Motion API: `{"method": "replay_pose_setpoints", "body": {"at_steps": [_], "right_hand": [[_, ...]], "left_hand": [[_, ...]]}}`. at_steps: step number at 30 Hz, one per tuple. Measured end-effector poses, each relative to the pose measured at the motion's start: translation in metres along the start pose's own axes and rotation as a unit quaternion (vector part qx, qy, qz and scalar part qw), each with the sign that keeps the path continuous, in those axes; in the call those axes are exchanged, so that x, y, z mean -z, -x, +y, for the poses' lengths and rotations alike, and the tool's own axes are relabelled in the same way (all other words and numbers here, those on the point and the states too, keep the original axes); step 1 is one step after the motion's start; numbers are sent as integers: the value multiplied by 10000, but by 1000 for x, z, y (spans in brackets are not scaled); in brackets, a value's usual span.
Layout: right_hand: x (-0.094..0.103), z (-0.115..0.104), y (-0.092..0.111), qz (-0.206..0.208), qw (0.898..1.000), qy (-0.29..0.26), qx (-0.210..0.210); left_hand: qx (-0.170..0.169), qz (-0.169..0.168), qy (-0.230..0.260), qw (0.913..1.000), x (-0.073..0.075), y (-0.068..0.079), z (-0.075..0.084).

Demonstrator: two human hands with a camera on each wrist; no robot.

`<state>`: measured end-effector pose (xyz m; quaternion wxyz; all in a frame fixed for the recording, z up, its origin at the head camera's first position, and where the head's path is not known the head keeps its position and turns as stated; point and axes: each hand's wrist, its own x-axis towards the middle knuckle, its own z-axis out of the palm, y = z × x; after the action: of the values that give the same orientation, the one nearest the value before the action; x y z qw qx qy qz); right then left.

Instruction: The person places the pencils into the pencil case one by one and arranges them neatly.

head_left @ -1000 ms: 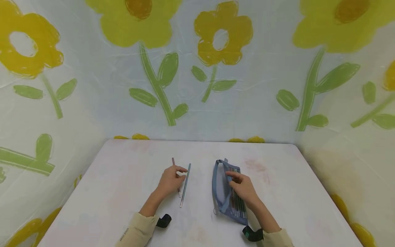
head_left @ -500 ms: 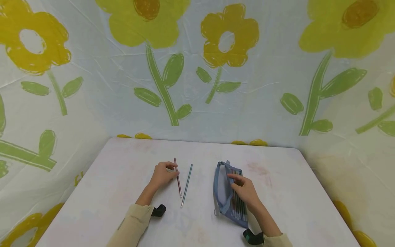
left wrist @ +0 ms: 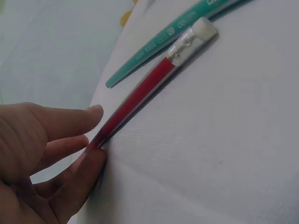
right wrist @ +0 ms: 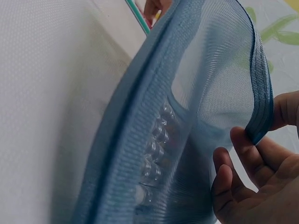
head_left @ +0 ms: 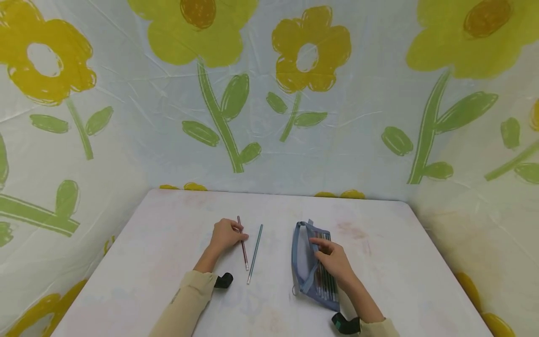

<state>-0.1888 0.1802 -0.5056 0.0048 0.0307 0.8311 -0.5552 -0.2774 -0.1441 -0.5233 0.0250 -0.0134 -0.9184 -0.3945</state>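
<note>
A red pencil (left wrist: pixel 145 89) with a white eraser end lies slanted on the table. My left hand (head_left: pixel 225 235) is over its far half, with fingertips (left wrist: pixel 96 156) right at the pencil and a gap beside another digit's tip. To its right lies a teal pencil (head_left: pixel 255 254), with no hand on it. A blue mesh pencil case (head_left: pixel 300 248) stands unzipped and gaping, several pencils (head_left: pixel 326 281) lined up inside. My right hand (head_left: pixel 334 261) pinches the zipped edge (right wrist: pixel 261 105) of the case between thumb and fingers, holding the mouth apart.
The white table (head_left: pixel 177 206) has its far edge against a cloth backdrop (head_left: pixel 358 154) printed with yellow flowers. A dark wrist mount (head_left: pixel 224 281) sits on the left wrist, and another black mount (head_left: pixel 345 323) on the right.
The left hand has moved left from beside the teal pencil to the red one, its fingers now closer about it. The right hand keeps its hold on the pencil case.
</note>
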Motion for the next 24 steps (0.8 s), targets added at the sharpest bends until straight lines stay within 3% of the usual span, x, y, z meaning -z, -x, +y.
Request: {"method": "replay_pose_setpoints", "body": {"at_steps": [5, 17, 24], "right_hand": [[-1, 1, 0, -3, 10000, 40, -2], [-1, 1, 1, 10, 10000, 70, 59], [-1, 1, 1, 24, 9999, 114, 54]], "left_hand": [[182, -72, 20, 9998, -2, -1, 2], [459, -312, 886, 9945, -3, -4, -2], [539, -192, 1132, 9919, -4, 3, -1]]}}
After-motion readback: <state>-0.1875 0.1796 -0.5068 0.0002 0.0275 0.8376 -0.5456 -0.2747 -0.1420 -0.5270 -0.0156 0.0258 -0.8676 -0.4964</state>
